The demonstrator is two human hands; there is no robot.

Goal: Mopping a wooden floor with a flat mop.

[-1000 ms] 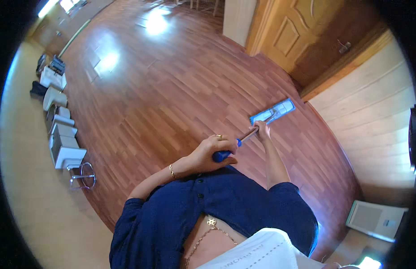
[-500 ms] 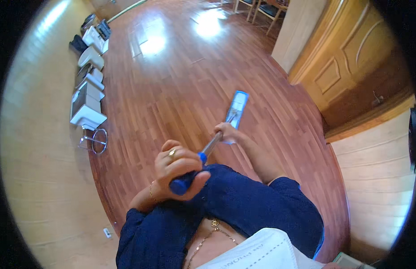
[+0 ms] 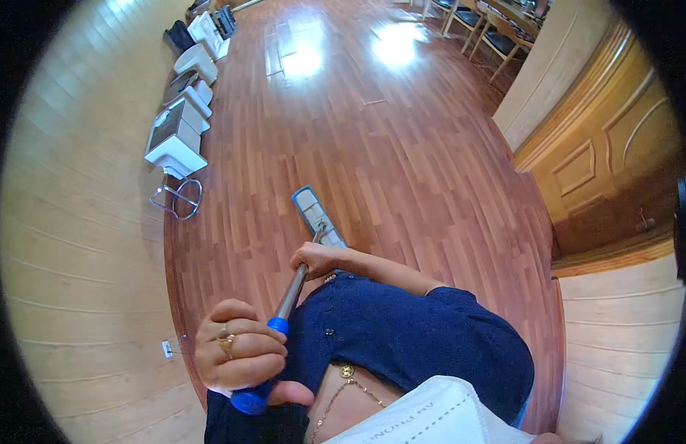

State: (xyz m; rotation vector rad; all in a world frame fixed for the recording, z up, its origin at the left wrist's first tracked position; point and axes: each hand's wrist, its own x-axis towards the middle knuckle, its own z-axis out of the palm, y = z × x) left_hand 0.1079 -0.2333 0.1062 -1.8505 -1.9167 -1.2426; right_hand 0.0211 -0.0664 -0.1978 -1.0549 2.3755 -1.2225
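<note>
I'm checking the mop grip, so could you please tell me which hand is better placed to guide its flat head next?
Probably the right hand: it grips the metal pole nearer the flat mop head, while the left hand holds the blue grip.

You get a bright view, bent toward its rim.
Two white glare patches [image 3: 302, 63] wash out the floor [image 3: 431, 163]; the door [image 3: 577, 169] darkens lower down, and your corners go black.
</note>
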